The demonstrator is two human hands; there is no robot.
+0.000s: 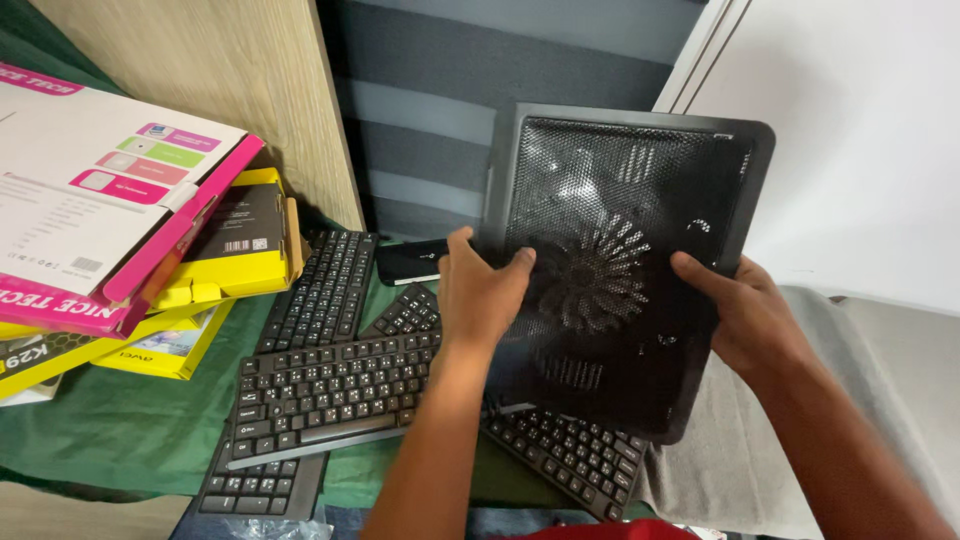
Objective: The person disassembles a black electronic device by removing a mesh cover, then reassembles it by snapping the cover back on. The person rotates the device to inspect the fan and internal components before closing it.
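Observation:
I hold a black laptop cooling pad (620,200) with a mesh face and a round fan, tilted up in front of me. My left hand (480,295) grips its left edge, thumb on the mesh. My right hand (745,320) grips its right edge, thumb on the face. Under the pad lie black keyboards: one (325,385) across the middle, one (325,290) running back beneath it, and another (570,455) partly hidden by the pad.
A green cloth (110,425) covers the table. At left is a stack of boxes, a pink and white one (100,190) over yellow ones (235,270). A small black device (410,260) lies behind the keyboards. A grey cloth (745,460) lies at right. A wooden panel (230,70) stands behind.

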